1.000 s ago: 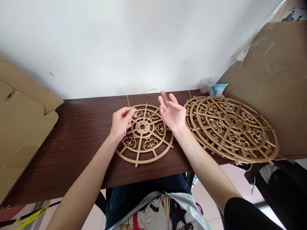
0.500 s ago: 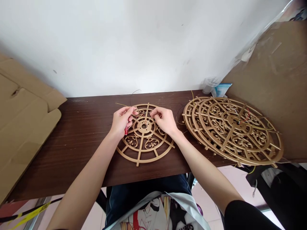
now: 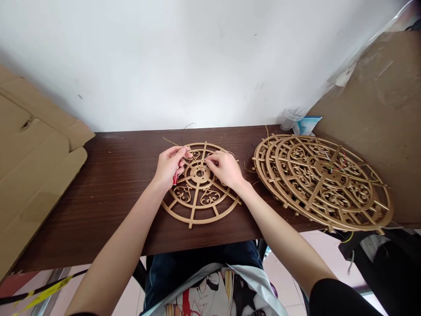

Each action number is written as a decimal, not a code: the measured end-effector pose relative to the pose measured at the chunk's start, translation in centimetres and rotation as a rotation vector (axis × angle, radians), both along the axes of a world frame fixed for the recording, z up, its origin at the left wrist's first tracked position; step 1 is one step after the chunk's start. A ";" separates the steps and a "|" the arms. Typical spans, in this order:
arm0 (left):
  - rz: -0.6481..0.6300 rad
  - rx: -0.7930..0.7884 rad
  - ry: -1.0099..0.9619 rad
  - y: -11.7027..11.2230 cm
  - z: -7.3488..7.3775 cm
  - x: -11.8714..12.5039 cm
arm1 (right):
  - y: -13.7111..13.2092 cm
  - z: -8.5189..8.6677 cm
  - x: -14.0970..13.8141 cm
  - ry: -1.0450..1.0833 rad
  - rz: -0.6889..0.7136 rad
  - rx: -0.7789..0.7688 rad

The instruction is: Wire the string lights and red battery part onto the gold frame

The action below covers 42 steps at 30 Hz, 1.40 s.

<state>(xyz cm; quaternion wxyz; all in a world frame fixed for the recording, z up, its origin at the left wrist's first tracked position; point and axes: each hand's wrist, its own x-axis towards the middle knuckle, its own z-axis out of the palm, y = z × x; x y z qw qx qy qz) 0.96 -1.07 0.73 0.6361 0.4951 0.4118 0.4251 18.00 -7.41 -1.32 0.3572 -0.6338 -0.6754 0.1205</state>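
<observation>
A gold openwork wheel lies flat on the dark wooden table in front of me. My left hand rests on the wheel's left rim, fingers pinched on thin wires, with a small red piece showing under the palm. My right hand sits on the wheel's right side, fingers pinched on the thin wires near the hub. Fine yellow and dark wires curl up behind the wheel.
A stack of larger gold wheels with coloured wires lies at the right, partly over the table edge. Brown cardboard leans behind it, and flattened cardboard lies at the left. A clear plastic wrap and a blue-white packet sit by the wall.
My right hand, open and raised palm-up a second ago, has come down onto the wheel and pinched the wires near the hub. My left hand has kept its grip.
</observation>
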 end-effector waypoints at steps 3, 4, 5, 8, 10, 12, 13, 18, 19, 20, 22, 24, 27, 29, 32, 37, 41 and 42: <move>0.002 -0.005 -0.003 0.1 -0.1 0.0 | -0.1 -0.1 -0.2 -0.009 -0.003 -0.032; 0.002 -0.007 -0.005 0.1 -0.1 0.0 | -0.1 -0.2 -0.3 -0.004 0.001 -0.043; 0.001 -0.009 -0.006 0.1 -0.2 0.0 | -0.1 -0.2 -0.3 0.002 0.008 -0.055; -0.005 -0.007 -0.008 0.1 -0.2 0.0 | -0.1 -0.3 -0.4 0.008 0.040 -0.088; -0.010 0.001 -0.009 0.0 -0.1 0.0 | -0.1 -0.2 -0.5 -0.004 0.072 -0.096; -0.011 0.001 -0.008 0.0 -0.1 0.0 | -0.1 -0.2 -0.5 -0.019 0.106 -0.089; -0.009 -0.002 -0.007 0.0 -0.1 0.0 | -0.1 -0.1 -0.6 -0.023 0.119 -0.084; -0.002 -0.012 -0.004 0.0 -0.1 0.0 | -0.1 -0.3 -0.7 0.009 0.169 -0.086; -0.003 -0.010 -0.004 0.1 -0.2 0.0 | 0.0 -0.3 -0.7 0.017 0.174 -0.089; -0.004 -0.008 -0.004 0.1 -0.2 0.0 | 0.0 -0.3 -0.7 0.024 0.175 -0.093; -0.005 -0.002 -0.006 0.1 -0.2 0.0 | 0.0 -0.3 -0.6 0.046 0.167 -0.101; -0.005 0.001 -0.004 0.1 -0.1 0.0 | 0.0 -0.2 -0.5 0.074 0.151 -0.104; 0.006 -0.003 -0.003 0.2 -0.1 0.1 | 0.0 -0.1 -0.3 0.117 0.142 -0.106; 0.015 -0.010 -0.006 0.2 0.0 0.1 | 0.0 -0.2 -0.1 0.157 0.155 -0.123; 0.015 -0.014 -0.011 0.1 0.0 0.1 | 0.0 -0.2 0.1 0.239 0.177 -0.159; 0.011 -0.019 -0.012 0.0 0.1 0.0 | 0.0 0.0 0.1 0.381 0.220 -0.195; 0.012 -0.032 -0.017 0.1 0.2 0.0 | 0.1 0.0 0.0 0.571 0.205 -0.164; 0.011 -0.033 -0.019 0.1 0.2 0.0 | 0.2 0.0 -0.1 0.620 0.194 -0.153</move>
